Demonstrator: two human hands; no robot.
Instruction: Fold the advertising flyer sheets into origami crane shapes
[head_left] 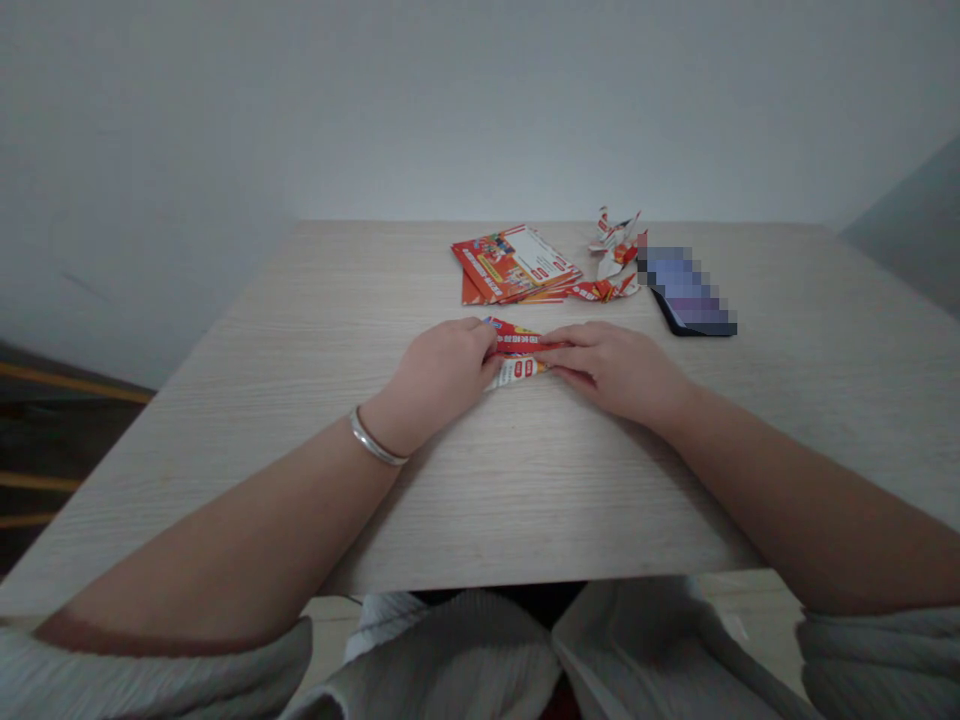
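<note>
Between my hands a folded paper (521,343), printed in red and white, lies low on the wooden table (480,490). My left hand (448,365) grips its left end, with the fingers curled round the edge and a silver bangle on the wrist. The fingers of my right hand (611,362) press together on the right end of the same paper. My fingertips cover both ends, so the full folded shape is hidden.
Behind my hands lies a stack of printed red and white leaflets (517,262). Folded paper figures (616,255) in the same print sit beside it. Right of them is a phone (690,295) with a blurred screen. A pale wall (480,110) borders the table's back edge.
</note>
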